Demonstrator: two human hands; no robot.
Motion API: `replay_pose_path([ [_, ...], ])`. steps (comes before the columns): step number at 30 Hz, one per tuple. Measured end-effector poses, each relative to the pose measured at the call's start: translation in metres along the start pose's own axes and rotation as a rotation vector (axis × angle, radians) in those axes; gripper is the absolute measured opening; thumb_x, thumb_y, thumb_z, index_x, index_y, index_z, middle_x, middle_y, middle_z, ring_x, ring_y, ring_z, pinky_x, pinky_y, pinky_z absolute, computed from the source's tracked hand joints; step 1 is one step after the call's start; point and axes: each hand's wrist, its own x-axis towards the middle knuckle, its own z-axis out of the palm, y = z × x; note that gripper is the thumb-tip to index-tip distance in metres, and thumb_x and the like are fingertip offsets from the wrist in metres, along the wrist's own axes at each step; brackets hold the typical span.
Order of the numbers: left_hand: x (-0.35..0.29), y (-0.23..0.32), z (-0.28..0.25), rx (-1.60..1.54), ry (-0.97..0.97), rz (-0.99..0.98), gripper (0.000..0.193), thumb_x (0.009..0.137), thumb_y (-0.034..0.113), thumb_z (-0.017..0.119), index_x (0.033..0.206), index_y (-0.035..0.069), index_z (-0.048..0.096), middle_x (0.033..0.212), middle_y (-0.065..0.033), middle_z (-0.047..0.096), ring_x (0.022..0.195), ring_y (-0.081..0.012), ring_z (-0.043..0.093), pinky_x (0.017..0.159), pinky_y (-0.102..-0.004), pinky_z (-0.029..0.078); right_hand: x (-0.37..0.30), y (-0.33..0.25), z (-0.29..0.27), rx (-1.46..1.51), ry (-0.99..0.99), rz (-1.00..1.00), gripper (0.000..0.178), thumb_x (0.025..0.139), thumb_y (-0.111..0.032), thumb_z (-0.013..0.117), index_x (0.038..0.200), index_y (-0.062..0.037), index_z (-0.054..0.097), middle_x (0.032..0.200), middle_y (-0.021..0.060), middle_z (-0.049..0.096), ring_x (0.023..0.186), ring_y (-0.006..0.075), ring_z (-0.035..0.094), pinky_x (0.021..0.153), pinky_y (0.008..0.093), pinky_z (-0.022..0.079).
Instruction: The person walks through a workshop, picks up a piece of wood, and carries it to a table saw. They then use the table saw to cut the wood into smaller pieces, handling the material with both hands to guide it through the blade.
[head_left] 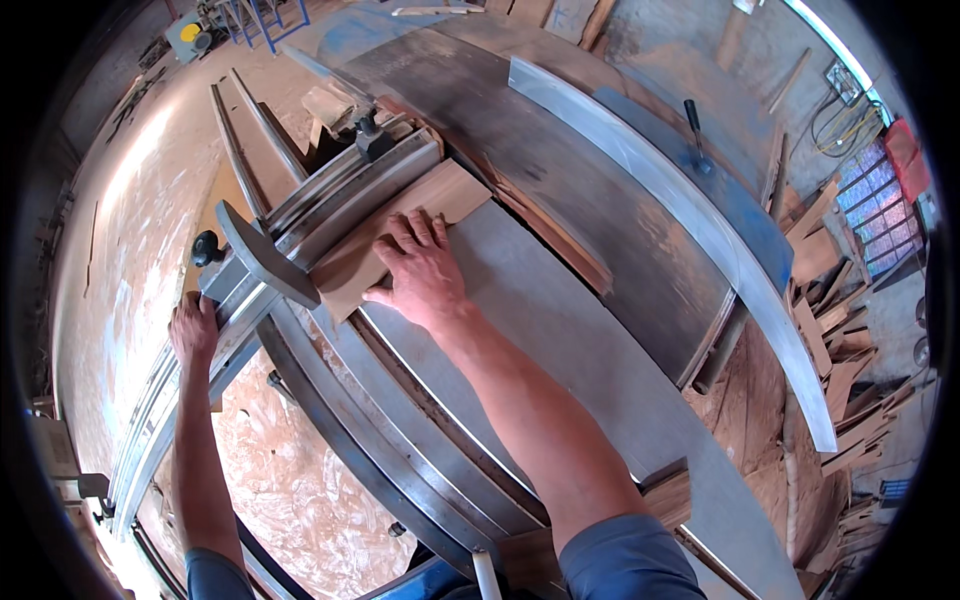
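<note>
At the sliding table saw, my right hand [425,268] lies with spread fingers on a flat light-brown wooden board [462,190]. The board rests along the aluminium crosscut fence [375,195], its left end beside a grey plate-shaped stop [262,255]. My left hand [193,327] curls its fingers over the metal fence rail [245,300], left of the stop. A black knob [206,248] sits just above that hand. Under my right forearm runs the grey saw table [580,345]. I cannot make out a blade.
A thin wood strip [560,240] lies on the table beyond the board. The long metal rip fence [680,215] curves along the right, near a black-handled lever [693,120]. Wood offcuts [850,370] heap at the far right. Slide rails [400,430] run toward me.
</note>
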Motion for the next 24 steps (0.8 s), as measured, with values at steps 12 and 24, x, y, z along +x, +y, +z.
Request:
replay_pose_path([
  [12,0.000,-0.005,0.000,-0.016,-0.021,-0.001,0.039,0.094,0.036,0.038,0.100,0.005,0.060,0.100,-0.0180,0.062,0.098,-0.0359,0.056,0.088,-0.0465,0.040,0.000,-0.004,-0.005,-0.023,-0.030,-0.001,0.069,0.070,-0.054,0.073,0.122,-0.0110,0.058,0.141,0.0136,0.039,0.136,0.0356,0.026,0.114,0.0532,0.015],
  [24,0.000,0.000,-0.006,-0.048,-0.022,-0.018,0.036,0.093,0.035,0.040,0.100,0.006,0.061,0.101,-0.0161,0.063,0.097,-0.0345,0.057,0.086,-0.0465,0.039,0.000,-0.006,-0.007,-0.020,0.014,-0.017,0.068,0.069,-0.052,0.074,0.120,-0.0109,0.058,0.138,0.0129,0.041,0.135,0.0350,0.028,0.113,0.0539,0.017],
])
